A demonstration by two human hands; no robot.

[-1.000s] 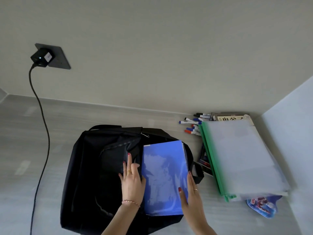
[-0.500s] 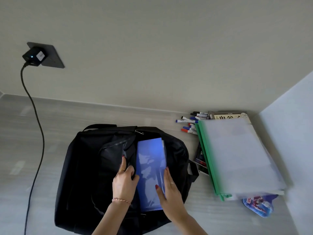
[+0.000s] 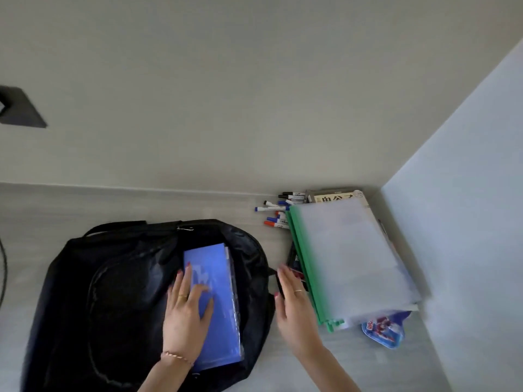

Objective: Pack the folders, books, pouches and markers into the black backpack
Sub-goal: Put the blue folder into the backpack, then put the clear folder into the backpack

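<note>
Blue folder [image 3: 212,301]: lying partly inside the black backpack [image 3: 119,292]; likely thin, light, slick, best pressed flat. Left hand [image 3: 185,315] is resting on it, fingers straight. Right hand [image 3: 293,304], fingers relaxed and holding nothing, is hovering beside the green-edged pouches [image 3: 351,261]; markers [image 3: 276,210] beyond.

Black backpack [image 3: 119,292], blue folder [image 3: 218,301], green-edged translucent white pouches [image 3: 348,258], red/blue/black-capped markers [image 3: 276,210], pale grey woodgrain table [image 3: 85,205].
</note>
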